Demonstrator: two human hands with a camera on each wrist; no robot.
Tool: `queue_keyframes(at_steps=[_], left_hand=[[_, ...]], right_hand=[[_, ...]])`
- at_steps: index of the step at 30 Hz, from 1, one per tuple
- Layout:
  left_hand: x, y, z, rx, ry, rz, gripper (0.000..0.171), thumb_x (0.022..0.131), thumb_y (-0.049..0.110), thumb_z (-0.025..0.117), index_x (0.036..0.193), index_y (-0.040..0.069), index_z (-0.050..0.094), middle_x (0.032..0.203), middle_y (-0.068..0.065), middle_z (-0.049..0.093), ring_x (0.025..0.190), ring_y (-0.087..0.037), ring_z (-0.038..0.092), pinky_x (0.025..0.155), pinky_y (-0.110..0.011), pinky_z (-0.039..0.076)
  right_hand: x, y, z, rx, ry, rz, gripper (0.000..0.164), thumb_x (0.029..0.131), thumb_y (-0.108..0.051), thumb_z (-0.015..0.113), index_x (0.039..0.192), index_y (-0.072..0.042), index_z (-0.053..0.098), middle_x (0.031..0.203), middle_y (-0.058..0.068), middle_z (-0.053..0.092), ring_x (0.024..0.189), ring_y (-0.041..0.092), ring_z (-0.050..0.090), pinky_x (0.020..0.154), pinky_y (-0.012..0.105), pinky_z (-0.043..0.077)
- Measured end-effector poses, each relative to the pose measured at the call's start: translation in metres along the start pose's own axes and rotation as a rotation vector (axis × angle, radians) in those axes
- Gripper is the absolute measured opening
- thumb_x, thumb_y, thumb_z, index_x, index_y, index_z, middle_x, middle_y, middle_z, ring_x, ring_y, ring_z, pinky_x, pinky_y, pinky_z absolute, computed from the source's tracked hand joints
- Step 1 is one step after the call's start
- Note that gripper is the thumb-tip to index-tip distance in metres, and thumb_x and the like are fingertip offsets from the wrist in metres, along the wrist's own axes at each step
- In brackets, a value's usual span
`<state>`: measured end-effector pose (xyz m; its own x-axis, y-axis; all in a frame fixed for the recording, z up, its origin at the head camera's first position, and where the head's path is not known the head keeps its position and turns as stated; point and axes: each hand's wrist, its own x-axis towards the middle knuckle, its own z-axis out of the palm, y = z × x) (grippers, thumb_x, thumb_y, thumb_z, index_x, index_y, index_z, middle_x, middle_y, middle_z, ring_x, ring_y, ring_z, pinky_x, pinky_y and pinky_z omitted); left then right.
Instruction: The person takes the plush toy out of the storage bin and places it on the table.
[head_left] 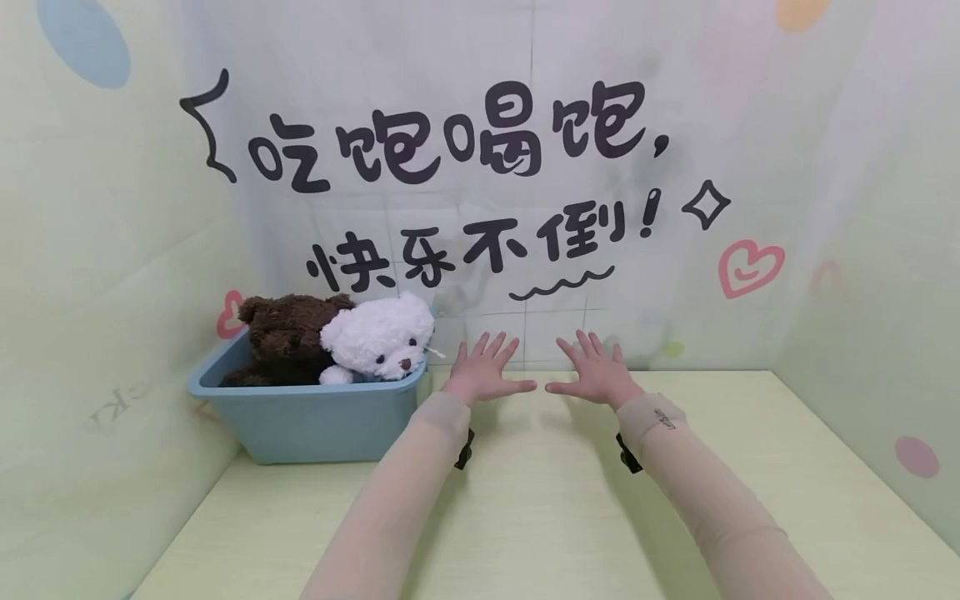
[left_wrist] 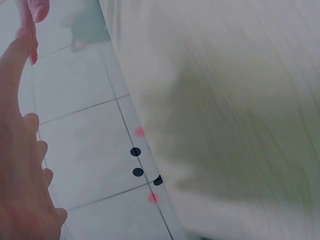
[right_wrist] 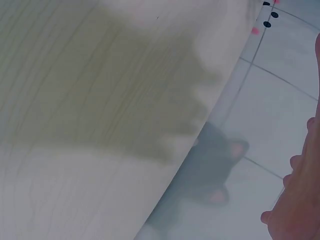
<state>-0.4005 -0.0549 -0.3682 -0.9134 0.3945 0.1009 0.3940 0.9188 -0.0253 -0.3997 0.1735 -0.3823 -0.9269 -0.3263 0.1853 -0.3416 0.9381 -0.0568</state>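
Observation:
Both arms reach forward over the table, palms down. My left hand [head_left: 485, 372] has its fingers spread and holds nothing; it is nearest to the blue bin on its left. My right hand [head_left: 598, 375] is spread likewise, its thumb pointing toward the left thumb with a small gap between them. Each wrist view shows a hand above the tabletop, with a shadow cast below. In the blue bin [head_left: 315, 425] sit a brown teddy bear [head_left: 288, 329] and a white teddy bear [head_left: 382, 333], heads above the rim; their lower parts are hidden.
The pale wooden table [head_left: 547, 517] ends at a back wall sheet [head_left: 480, 192] with large black lettering. Patterned side sheets enclose the table at left and right. The bin stands at the table's back left corner. Black straps [head_left: 630, 454] show under the wrists.

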Motion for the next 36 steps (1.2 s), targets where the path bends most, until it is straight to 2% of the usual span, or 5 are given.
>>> queue_keyframes(at_steps=[7, 18, 28, 32, 36], left_hand=[[-0.006, -0.006, 0.002, -0.002, 0.013, -0.014, 0.093, 0.066, 0.084, 0.020, 0.141, 0.032, 0.005, 0.147, 0.001, 0.003, 0.133, -0.026, 0.000, 0.098, -0.057, 0.003], [-0.043, 0.002, -0.011, -0.016, 0.156, 0.119, 0.092, 0.066, 0.084, 0.018, 0.141, 0.033, 0.002, 0.147, 0.004, 0.000, 0.133, -0.022, -0.007, 0.097, -0.056, 0.000], [-0.113, 0.003, -0.039, 0.056, 0.359, 0.248, 0.092, 0.067, 0.082, 0.024, 0.141, 0.031, 0.003, 0.147, 0.003, -0.001, 0.132, -0.021, -0.013, 0.099, -0.054, 0.002], [-0.146, -0.009, -0.050, 0.091, 0.460, 0.233, 0.093, 0.068, 0.081, 0.030, 0.141, 0.030, 0.005, 0.147, 0.001, -0.003, 0.132, -0.024, -0.008, 0.098, -0.055, 0.000], [-0.163, -0.033, -0.056, 0.152, 0.525, 0.150, 0.092, 0.069, 0.079, 0.032, 0.142, 0.028, 0.008, 0.147, -0.001, -0.003, 0.132, -0.029, -0.004, 0.098, -0.056, 0.001]], right_hand=[[-0.005, -0.004, -0.003, 0.041, 0.045, -0.057, 0.092, 0.069, -0.079, 0.032, 0.142, -0.025, 0.012, 0.145, 0.014, 0.004, 0.131, 0.035, 0.002, 0.094, 0.062, -0.001], [-0.033, -0.014, -0.018, 0.090, 0.183, -0.209, 0.089, 0.071, -0.073, 0.042, 0.141, -0.030, 0.008, 0.147, 0.008, -0.001, 0.132, 0.033, 0.004, 0.094, 0.062, 0.004], [-0.041, -0.025, -0.045, 0.123, 0.500, -0.512, 0.098, 0.067, -0.070, 0.052, 0.141, -0.021, 0.013, 0.146, 0.011, 0.001, 0.132, 0.033, 0.002, 0.098, 0.055, 0.000], [-0.041, -0.034, -0.054, 0.145, 0.555, -0.580, 0.098, 0.067, -0.074, 0.048, 0.141, -0.019, 0.016, 0.146, 0.013, 0.002, 0.132, 0.033, 0.002, 0.099, 0.053, 0.000], [-0.037, -0.046, -0.058, 0.151, 0.567, -0.622, 0.099, 0.066, -0.074, 0.048, 0.141, -0.018, 0.017, 0.145, 0.015, 0.003, 0.131, 0.036, 0.005, 0.100, 0.052, 0.001]])
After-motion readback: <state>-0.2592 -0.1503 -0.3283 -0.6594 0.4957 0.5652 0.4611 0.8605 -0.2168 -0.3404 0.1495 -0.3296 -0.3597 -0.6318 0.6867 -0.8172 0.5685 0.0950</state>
